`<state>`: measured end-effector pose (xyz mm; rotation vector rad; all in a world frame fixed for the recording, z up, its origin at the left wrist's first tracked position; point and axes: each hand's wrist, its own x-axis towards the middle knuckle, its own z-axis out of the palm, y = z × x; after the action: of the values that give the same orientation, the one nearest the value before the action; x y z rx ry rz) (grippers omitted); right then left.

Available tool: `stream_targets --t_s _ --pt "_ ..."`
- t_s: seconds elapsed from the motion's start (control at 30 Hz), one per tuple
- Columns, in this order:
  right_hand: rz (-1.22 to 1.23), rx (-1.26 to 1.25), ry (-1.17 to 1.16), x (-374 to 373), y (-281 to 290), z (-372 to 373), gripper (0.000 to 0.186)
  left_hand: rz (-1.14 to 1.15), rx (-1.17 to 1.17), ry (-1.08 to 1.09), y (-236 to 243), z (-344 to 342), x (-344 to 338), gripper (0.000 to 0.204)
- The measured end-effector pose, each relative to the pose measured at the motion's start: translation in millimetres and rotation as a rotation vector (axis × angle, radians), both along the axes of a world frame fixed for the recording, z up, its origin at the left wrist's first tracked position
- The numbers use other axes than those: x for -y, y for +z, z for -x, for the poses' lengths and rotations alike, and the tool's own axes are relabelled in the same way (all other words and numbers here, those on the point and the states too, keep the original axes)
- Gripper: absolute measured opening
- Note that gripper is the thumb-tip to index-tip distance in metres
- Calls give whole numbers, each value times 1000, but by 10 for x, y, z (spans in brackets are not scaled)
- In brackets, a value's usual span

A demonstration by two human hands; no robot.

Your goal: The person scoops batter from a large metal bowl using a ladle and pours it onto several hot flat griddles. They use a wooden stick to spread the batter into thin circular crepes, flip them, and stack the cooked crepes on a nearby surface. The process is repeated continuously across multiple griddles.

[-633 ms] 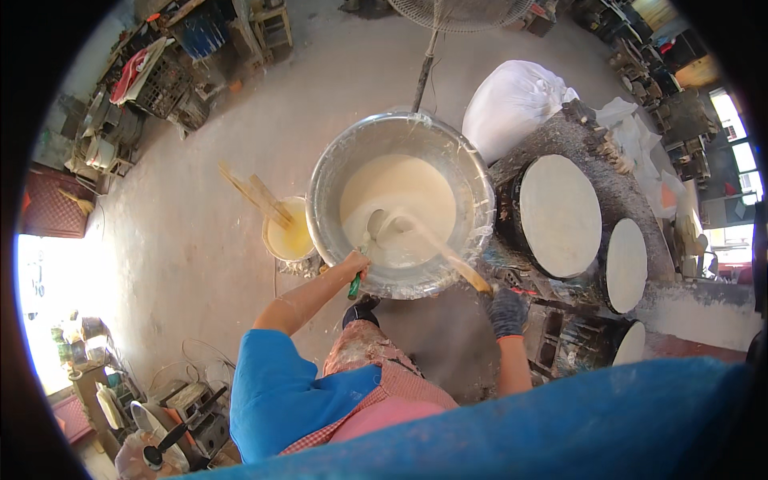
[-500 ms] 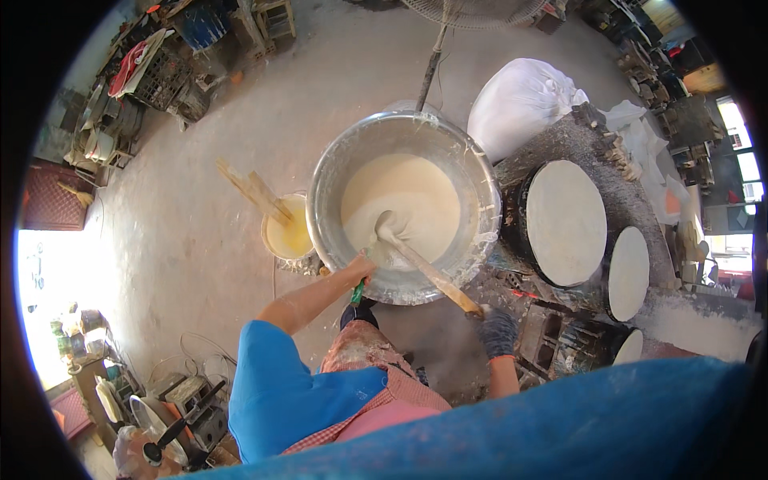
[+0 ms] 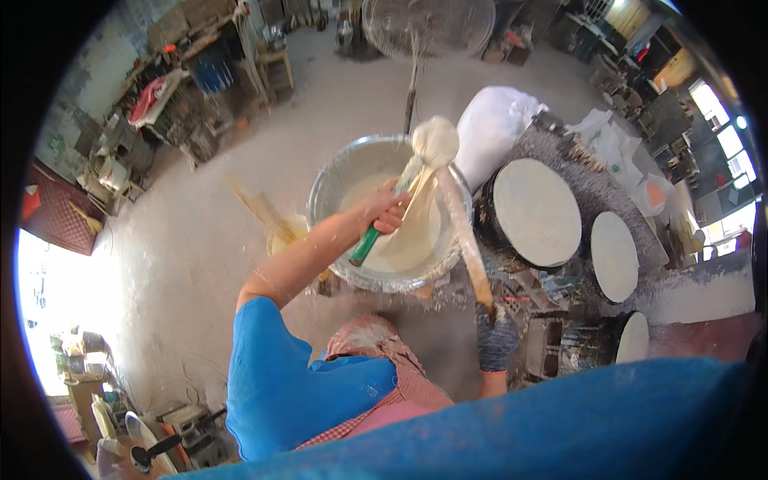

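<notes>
A grey concrete floor [image 3: 184, 264] is stretching beneath the scene, and in the middle a large round silver metal basin [image 3: 322, 188] is holding creamy liquid [image 3: 408, 252]. Just beside its far right rim a bulging white sack [image 3: 490, 128] is resting, while three flat, round, pale discs with dark rims [image 3: 536, 212] are lying in a row to the right. Left of the basin, a small pale bucket [image 3: 294, 234] is sitting partly hidden behind the left forearm. Over the basin's right side a long, batter-smeared wooden stick [image 3: 478, 276] is slanting up from the gloved right hand [image 3: 498, 334], whose fingers are curling around its near end. The bare left hand [image 3: 386, 212] is wrapping its fingers firmly around a green-handled tool [image 3: 364, 249], tilting over the basin. Both far ends are meeting at a rounded cream-coated lump [image 3: 436, 140], from which batter is hanging downward.
</notes>
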<state>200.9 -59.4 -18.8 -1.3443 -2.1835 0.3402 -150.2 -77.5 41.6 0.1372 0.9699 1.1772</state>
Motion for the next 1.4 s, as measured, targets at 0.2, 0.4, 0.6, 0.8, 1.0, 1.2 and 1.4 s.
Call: stream_targets --t_s 0.2,0.4,0.6,0.8,1.0,1.2,1.4 --pt "-177 -301 -46 -594 1149 203 31 -397 -544 23 1932 73 35 47" --pt "0 -641 78 -855 521 490 26 -491 -996 56 1845 470 -267 62" --pt "485 -381 -40 -248 -660 272 22 370 496 -102 130 695 -259 31" --pt "689 -466 -382 349 -331 -227 28 -245 -95 -510 -35 355 -445 26" --pt "519 -421 -714 1373 -262 -466 35 187 133 -845 8 -782 -1018 17" --pt "272 -503 -1144 2826 -276 -1136 41 -227 67 -1256 107 -2635 -612 32" --pt "486 -634 -1698 4587 -746 -933 37 742 490 -1594 -543 -4687 551 15"
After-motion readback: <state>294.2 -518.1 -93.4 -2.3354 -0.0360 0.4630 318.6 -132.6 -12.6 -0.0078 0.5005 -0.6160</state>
